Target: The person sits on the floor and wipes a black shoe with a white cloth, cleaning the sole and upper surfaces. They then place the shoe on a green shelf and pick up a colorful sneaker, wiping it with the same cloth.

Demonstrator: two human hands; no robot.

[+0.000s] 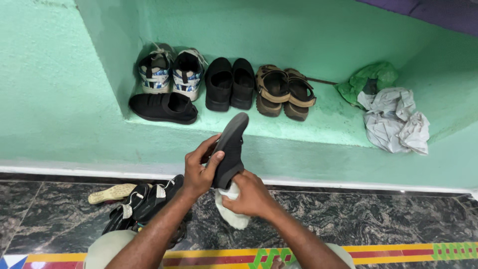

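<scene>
- Green ledge [328,130], a painted recess across the upper half of the frame, bearing footwear and cloths.
- Marble floor [378,214], dark and veined, along the lower frame, with a coloured border strip at the bottom edge.
- Grey rags [396,119], crumpled, on the ledge at upper right, touching a green cloth [371,77] behind them.
- Brown sandals [285,91], a pair, upper centre of the ledge.
- Black slip-ons [230,82], a pair, just left of the sandals.
- Patterned sneakers [172,72], a pair, upper left.
- Single black shoe [163,107], lying sideways in front of the sneakers.
- Heap of black sandals [144,204], lower left on the floor, with a tan sole [112,193] beside it.
- Black shoe [230,149], centre frame, held tilted with its sole facing the camera.
- Left hand [199,172], fingers curled round the shoe's side, thumb across the sole.
- Right hand [251,195], closed on a white cloth [231,211] bunched under the shoe's heel.
</scene>
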